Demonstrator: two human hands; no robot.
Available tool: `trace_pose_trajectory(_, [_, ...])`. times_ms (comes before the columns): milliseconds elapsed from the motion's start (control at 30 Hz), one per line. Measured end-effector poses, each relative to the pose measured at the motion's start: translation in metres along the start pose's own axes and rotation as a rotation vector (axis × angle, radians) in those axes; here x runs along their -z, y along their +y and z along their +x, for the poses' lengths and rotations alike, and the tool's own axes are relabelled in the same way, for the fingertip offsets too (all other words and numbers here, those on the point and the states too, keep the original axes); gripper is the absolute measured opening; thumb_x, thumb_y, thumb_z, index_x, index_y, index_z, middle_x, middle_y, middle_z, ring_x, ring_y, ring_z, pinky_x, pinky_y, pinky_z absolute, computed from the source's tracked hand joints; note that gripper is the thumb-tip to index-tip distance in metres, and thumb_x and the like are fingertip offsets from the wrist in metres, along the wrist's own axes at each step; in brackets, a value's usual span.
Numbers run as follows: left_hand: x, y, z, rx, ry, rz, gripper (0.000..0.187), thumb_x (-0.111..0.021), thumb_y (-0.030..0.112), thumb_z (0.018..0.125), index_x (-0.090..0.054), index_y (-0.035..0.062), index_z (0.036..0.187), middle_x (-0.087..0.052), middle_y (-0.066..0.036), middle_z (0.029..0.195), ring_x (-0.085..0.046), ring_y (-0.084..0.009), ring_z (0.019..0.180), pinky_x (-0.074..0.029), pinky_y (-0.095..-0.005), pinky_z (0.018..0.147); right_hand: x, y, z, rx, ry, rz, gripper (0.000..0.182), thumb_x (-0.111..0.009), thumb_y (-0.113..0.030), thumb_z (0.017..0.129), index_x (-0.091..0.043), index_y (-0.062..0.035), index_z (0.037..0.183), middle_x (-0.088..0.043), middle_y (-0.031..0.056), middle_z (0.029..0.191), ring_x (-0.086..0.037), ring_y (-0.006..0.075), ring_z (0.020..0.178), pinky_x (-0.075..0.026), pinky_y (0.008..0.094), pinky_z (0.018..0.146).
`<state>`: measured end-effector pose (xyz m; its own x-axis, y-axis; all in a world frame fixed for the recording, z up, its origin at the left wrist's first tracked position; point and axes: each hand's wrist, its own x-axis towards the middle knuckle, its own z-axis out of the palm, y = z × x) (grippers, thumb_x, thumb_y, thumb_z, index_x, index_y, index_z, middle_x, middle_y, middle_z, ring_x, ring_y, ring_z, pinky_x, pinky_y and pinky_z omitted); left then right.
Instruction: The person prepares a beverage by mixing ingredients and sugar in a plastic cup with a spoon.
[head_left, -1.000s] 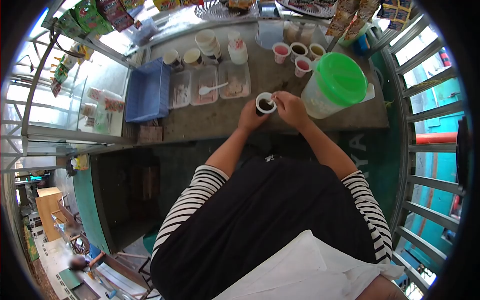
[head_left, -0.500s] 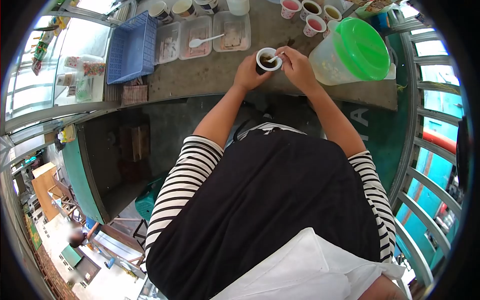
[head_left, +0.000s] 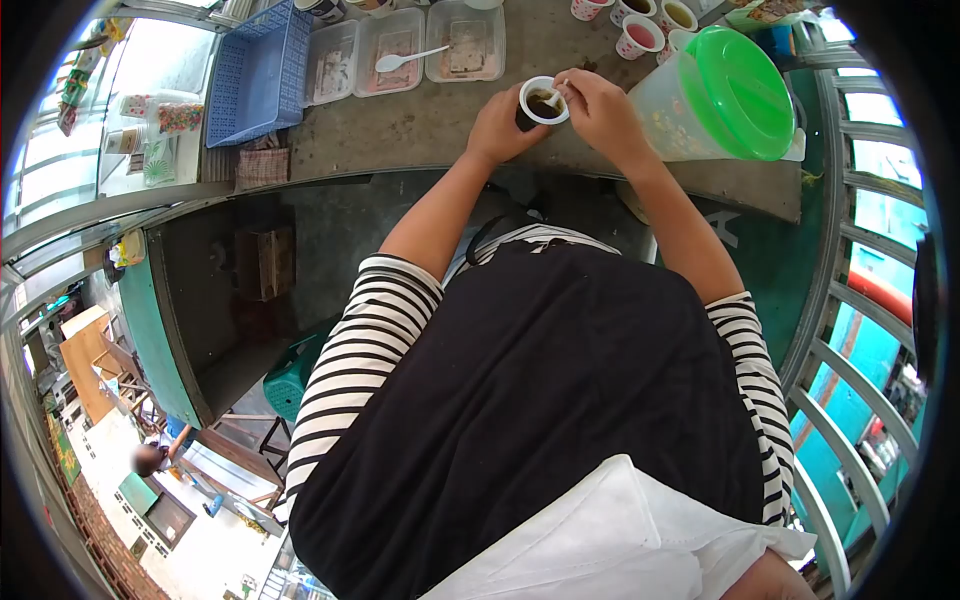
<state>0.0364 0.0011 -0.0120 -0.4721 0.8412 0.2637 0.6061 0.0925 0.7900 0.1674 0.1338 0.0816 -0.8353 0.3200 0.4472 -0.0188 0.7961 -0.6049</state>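
My left hand is wrapped round a small paper cup with a white rim, held near the counter's front edge. Dark liquid fills part of it. Between the fingertips of my right hand is the handle of a white spoon, whose bowl end dips into the cup. Just right of that hand stands a translucent pitcher with a green lid; pale contents show through its wall.
Several filled cups stand behind the pitcher. To the left are plastic tubs, a second white spoon lying across one, and a blue basket. Metal bars line the right side. A person is at the lower left.
The spoon has shifted inside the cup, and its handle stands a little differently. Both hands and the cup appear slightly higher and further right as the view shifts.
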Motion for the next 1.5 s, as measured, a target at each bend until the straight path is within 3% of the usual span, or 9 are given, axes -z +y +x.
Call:
trace_pose_trajectory(67, [-0.001, -0.003, 0.000, -0.048, 0.001, 0.008, 0.065, -0.081, 0.034, 0.070, -0.058, 0.0088, 0.125, -0.064, -0.015, 0.116, -0.060, -0.0351, 0.108, -0.049, -0.0439, 0.092, -0.002, -0.009, -0.003, -0.320, 0.012, 0.096, 0.013, -0.058, -0.009, 0.090, -0.065, -0.0054, 0.101, -0.065, 0.0156, 0.081, -0.064, 0.0307, 0.071, -0.050, 0.0370, 0.066])
trace_pose_trajectory(300, [0.002, 0.000, 0.000, -0.037, -0.014, 0.034, 0.066, -0.082, 0.035, 0.070, -0.058, 0.0087, 0.126, -0.064, -0.014, 0.118, -0.059, -0.0341, 0.110, -0.048, -0.0435, 0.094, 0.000, 0.005, -0.003, -0.203, 0.074, 0.127, 0.015, -0.056, -0.005, 0.090, -0.065, -0.0057, 0.102, -0.063, 0.0152, 0.076, -0.062, 0.0273, 0.065, -0.048, 0.0344, 0.063])
trace_pose_trajectory(500, [0.006, 0.005, 0.001, -0.017, -0.036, 0.007, 0.066, -0.082, 0.036, 0.069, -0.059, 0.0086, 0.125, -0.065, -0.014, 0.116, -0.060, -0.0349, 0.109, -0.048, -0.0434, 0.094, 0.000, 0.012, -0.003, -0.241, -0.138, 0.352, 0.019, -0.052, 0.000, 0.089, -0.062, -0.0065, 0.103, -0.060, 0.0116, 0.075, -0.063, 0.0259, 0.069, -0.049, 0.0335, 0.066])
trace_pose_trajectory(767, [0.006, 0.003, -0.001, -0.084, 0.002, -0.001, 0.064, -0.080, 0.034, 0.070, -0.058, 0.0091, 0.125, -0.065, -0.015, 0.116, -0.059, -0.0357, 0.108, -0.048, -0.0443, 0.092, 0.005, 0.003, 0.010, 0.086, -0.073, 0.036, 0.015, -0.055, -0.003, 0.088, -0.061, -0.0031, 0.101, -0.067, 0.0164, 0.087, -0.065, 0.0347, 0.079, -0.050, 0.0410, 0.070])
trace_pose_trajectory(900, [0.002, -0.003, 0.001, -0.062, -0.029, 0.021, 0.065, -0.080, 0.032, 0.071, -0.057, 0.0089, 0.127, -0.064, -0.015, 0.117, -0.059, -0.0356, 0.109, -0.048, -0.0442, 0.093, 0.004, -0.004, 0.004, 0.005, -0.076, 0.005, 0.014, -0.057, -0.007, 0.088, -0.063, -0.0034, 0.100, -0.067, 0.0166, 0.087, -0.065, 0.0349, 0.077, -0.050, 0.0416, 0.068])
trace_pose_trajectory(1067, [0.001, -0.001, -0.001, -0.020, -0.035, 0.031, 0.067, -0.081, 0.033, 0.070, -0.056, 0.0075, 0.127, -0.064, -0.015, 0.117, -0.059, -0.0360, 0.108, -0.048, -0.0444, 0.092, 0.000, -0.013, 0.000, -0.328, 0.076, 0.097, 0.011, -0.059, -0.010, 0.090, -0.065, -0.0046, 0.098, -0.065, 0.0163, 0.076, -0.065, 0.0305, 0.068, -0.049, 0.0379, 0.063])
trace_pose_trajectory(1300, [0.006, 0.004, -0.001, -0.051, -0.015, 0.036, 0.066, -0.082, 0.033, 0.071, -0.056, 0.0079, 0.126, -0.065, -0.015, 0.114, -0.060, -0.0352, 0.107, -0.049, -0.0442, 0.090, -0.007, 0.007, -0.003, -0.295, 0.106, 0.272, 0.011, -0.054, -0.005, 0.093, -0.063, -0.0047, 0.099, -0.062, 0.0141, 0.070, -0.064, 0.0227, 0.063, -0.048, 0.0334, 0.062])
trace_pose_trajectory(1367, [0.005, 0.003, 0.000, -0.029, -0.016, -0.003, 0.066, -0.082, 0.033, 0.070, -0.057, 0.0086, 0.126, -0.066, -0.015, 0.112, -0.061, -0.0352, 0.105, -0.049, -0.0439, 0.089, -0.006, 0.011, -0.007, -0.375, -0.068, 0.424, 0.011, -0.050, -0.006, 0.098, -0.060, -0.0063, 0.102, -0.063, 0.0068, 0.070, -0.061, 0.0139, 0.066, -0.047, 0.0290, 0.065])
trace_pose_trajectory(1500, [0.006, 0.005, 0.001, -0.064, -0.009, -0.021, 0.064, -0.082, 0.032, 0.070, -0.058, 0.0094, 0.125, -0.066, -0.015, 0.109, -0.061, -0.0357, 0.102, -0.049, -0.0440, 0.087, 0.002, 0.011, -0.001, -0.354, -0.072, 0.340, 0.011, -0.046, -0.005, 0.100, -0.057, -0.0061, 0.101, -0.060, 0.0073, 0.073, -0.060, 0.0143, 0.068, -0.046, 0.0292, 0.065])
